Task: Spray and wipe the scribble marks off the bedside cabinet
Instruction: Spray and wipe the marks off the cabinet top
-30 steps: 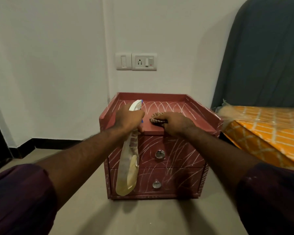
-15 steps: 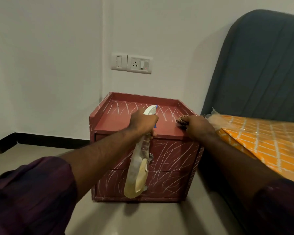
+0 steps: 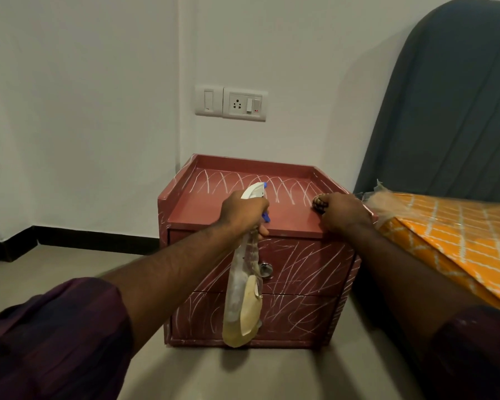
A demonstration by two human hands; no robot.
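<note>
Left hand [image 3: 243, 210]: centre of the frame, back upward, fingers curled round the neck of a spray bottle [image 3: 241, 298] that hangs below the fist.
Left forearm [image 3: 171, 272]: bare, stretched from the lower left to the centre.
Left sleeve [image 3: 49, 339]: dark maroon, lower-left corner.
Right hand [image 3: 342, 212]: right of centre, knuckles up, fingers curled over a bunched cloth [image 3: 318, 202].
Right forearm [image 3: 401, 272]: bare, reaching in from the lower right.
Hands: level, apart.
</note>
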